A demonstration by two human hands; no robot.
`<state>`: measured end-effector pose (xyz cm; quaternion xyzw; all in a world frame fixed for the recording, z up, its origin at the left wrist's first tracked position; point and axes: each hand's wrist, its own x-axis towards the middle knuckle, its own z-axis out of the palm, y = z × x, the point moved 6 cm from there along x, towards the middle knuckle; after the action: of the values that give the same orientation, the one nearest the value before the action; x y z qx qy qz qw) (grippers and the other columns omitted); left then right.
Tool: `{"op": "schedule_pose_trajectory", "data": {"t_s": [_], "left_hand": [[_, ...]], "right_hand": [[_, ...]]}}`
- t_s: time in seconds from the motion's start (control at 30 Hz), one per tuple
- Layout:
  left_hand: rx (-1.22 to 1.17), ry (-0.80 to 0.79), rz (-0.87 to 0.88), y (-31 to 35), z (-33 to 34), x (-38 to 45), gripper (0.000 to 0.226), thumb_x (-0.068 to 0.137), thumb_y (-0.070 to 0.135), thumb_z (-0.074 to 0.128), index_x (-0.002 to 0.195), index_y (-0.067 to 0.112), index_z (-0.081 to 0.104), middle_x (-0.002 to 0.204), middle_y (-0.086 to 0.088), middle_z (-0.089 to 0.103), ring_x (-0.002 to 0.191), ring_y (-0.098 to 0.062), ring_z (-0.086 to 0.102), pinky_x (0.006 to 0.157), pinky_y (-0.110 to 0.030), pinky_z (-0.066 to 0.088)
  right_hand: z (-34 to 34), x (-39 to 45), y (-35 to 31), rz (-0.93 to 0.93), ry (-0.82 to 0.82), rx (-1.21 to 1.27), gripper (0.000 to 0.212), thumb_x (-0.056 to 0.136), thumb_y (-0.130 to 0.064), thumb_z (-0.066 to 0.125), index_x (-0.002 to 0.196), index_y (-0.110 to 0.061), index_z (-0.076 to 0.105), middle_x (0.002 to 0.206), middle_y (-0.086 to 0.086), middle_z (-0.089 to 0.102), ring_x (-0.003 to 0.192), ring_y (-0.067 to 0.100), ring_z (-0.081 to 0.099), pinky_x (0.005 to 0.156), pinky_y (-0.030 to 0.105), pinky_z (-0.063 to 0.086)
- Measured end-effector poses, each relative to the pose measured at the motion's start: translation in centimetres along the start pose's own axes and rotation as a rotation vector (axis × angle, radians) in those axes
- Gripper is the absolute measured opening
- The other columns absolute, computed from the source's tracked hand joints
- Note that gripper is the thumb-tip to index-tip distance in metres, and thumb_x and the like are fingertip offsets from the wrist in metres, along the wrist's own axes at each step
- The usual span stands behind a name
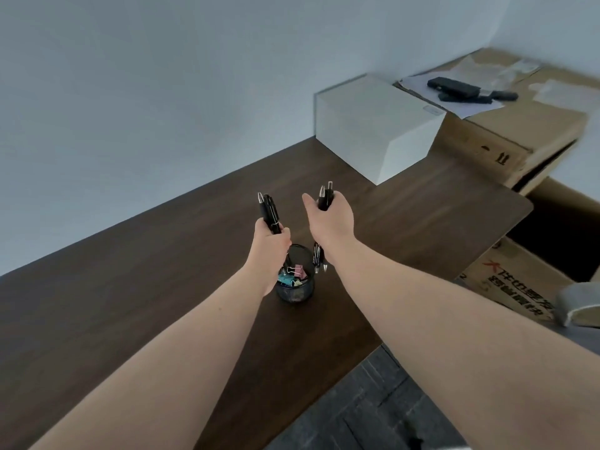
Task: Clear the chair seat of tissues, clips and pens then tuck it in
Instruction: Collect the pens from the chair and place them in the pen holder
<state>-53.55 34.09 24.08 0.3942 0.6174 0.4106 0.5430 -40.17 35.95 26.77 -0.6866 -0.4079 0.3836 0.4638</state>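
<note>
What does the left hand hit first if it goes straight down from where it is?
Probably the mesh pen cup: the left hand, gripping black pens, hovers at its near-left rim. Depth is unclear; it might just miss and reach the desk.

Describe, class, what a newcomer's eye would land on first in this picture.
Two bare forearms reach over a dark wooden desk, the left hand and right hand each gripping a bundle of black pens. Between them stands a black mesh cup holding coloured binder clips. A white box sits behind.

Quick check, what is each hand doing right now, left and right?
Left hand: closed around a bunch of black pens, above the mesh cup.
Right hand: closed on more black pens, their lower ends beside the cup.
</note>
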Motion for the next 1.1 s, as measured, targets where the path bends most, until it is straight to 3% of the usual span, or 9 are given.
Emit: {"op": "schedule_pose_trajectory", "data": {"t_s": [0.1, 0.37, 0.53, 0.73, 0.83, 0.93, 1.0, 1.1], "left_hand": [[-0.027, -0.001, -0.017, -0.9, -0.4, 0.9, 0.021, 0.093, 0.006, 0.048, 0.083, 0.023, 0.041, 0.079, 0.001, 0.046, 0.073, -0.014, 0.045, 0.077, -0.032, 0.041], [0.055, -0.027, -0.031, -2.0, -0.1, 1.5, 0.012, 0.092, 0.008, 0.046, 0.089, 0.018, 0.041, 0.080, -0.002, 0.047, 0.074, -0.015, 0.045, 0.066, -0.027, 0.039], [0.103, -0.007, -0.066, -2.7, -0.1, 1.1, 0.019, 0.086, 0.003, 0.047, 0.098, 0.017, 0.043, 0.091, -0.002, 0.056, 0.083, -0.017, 0.056, 0.073, -0.034, 0.049], [0.293, 0.062, 0.049, -2.2, -0.2, 1.0, 0.016, 0.090, 0.012, 0.049, 0.105, 0.013, 0.042, 0.082, 0.005, 0.051, 0.070, -0.010, 0.052, 0.059, -0.025, 0.044], [0.343, 0.065, 0.070, -2.1, -0.2, 1.0, 0.019, 0.090, 0.012, 0.051, 0.106, 0.014, 0.040, 0.081, 0.006, 0.050, 0.068, -0.007, 0.050, 0.058, -0.025, 0.044], [0.378, 0.068, 0.099, -1.8, 0.0, 0.7, 0.024, 0.089, 0.011, 0.055, 0.106, 0.014, 0.039, 0.081, 0.006, 0.050, 0.066, -0.005, 0.050, 0.051, -0.020, 0.044], [0.387, 0.065, 0.111, -1.6, 0.0, 0.4, 0.032, 0.087, 0.012, 0.059, 0.114, 0.012, 0.040, 0.090, 0.003, 0.053, 0.072, -0.009, 0.054, 0.058, -0.021, 0.047], [0.458, 0.057, 0.195, -1.2, 0.1, 0.2, 0.053, 0.082, 0.009, 0.065, 0.128, 0.012, 0.039, 0.114, -0.002, 0.054, 0.100, -0.016, 0.054, 0.082, -0.026, 0.046]], "right_hand": [[1.6, 0.2, 0.6, 0.028, 0.059, 0.041, 0.035, 0.090, -0.037, 0.061, 0.069, -0.021, 0.039, 0.069, -0.004, 0.048, 0.066, 0.016, 0.049, 0.068, 0.032, 0.043], [3.6, 0.6, 2.2, 0.063, 0.083, 0.066, 0.034, 0.088, -0.040, 0.063, 0.077, -0.014, 0.045, 0.069, -0.004, 0.050, 0.069, 0.016, 0.053, 0.071, 0.033, 0.046], [5.0, 0.0, 3.0, 0.065, -0.004, 0.022, 0.032, 0.087, -0.039, 0.066, 0.077, -0.015, 0.046, 0.071, -0.004, 0.052, 0.068, 0.014, 0.055, 0.060, 0.025, 0.043], [4.7, 0.0, 4.1, 0.026, -0.035, -0.026, 0.030, 0.084, -0.030, 0.068, 0.076, -0.016, 0.044, 0.068, -0.007, 0.047, 0.060, 0.009, 0.045, 0.053, 0.021, 0.036], [4.5, 0.0, 3.9, -0.022, -0.062, -0.076, 0.028, 0.084, -0.030, 0.069, 0.087, -0.014, 0.047, 0.070, -0.009, 0.046, 0.063, 0.006, 0.045, 0.055, 0.022, 0.035], [4.1, -0.2, 3.8, -0.052, -0.080, -0.118, 0.029, 0.084, -0.030, 0.069, 0.097, -0.014, 0.048, 0.075, -0.011, 0.046, 0.069, 0.006, 0.047, 0.067, 0.023, 0.037], [3.8, -0.4, 3.7, -0.069, -0.100, -0.144, 0.034, 0.084, -0.029, 0.070, 0.109, -0.013, 0.051, 0.086, -0.005, 0.054, 0.083, 0.013, 0.054, 0.074, 0.027, 0.044], [3.5, -0.5, 3.5, -0.107, -0.133, -0.209, 0.048, 0.083, -0.032, 0.072, 0.123, -0.016, 0.050, 0.105, 0.001, 0.059, 0.100, 0.016, 0.058, 0.082, 0.027, 0.048]]}}
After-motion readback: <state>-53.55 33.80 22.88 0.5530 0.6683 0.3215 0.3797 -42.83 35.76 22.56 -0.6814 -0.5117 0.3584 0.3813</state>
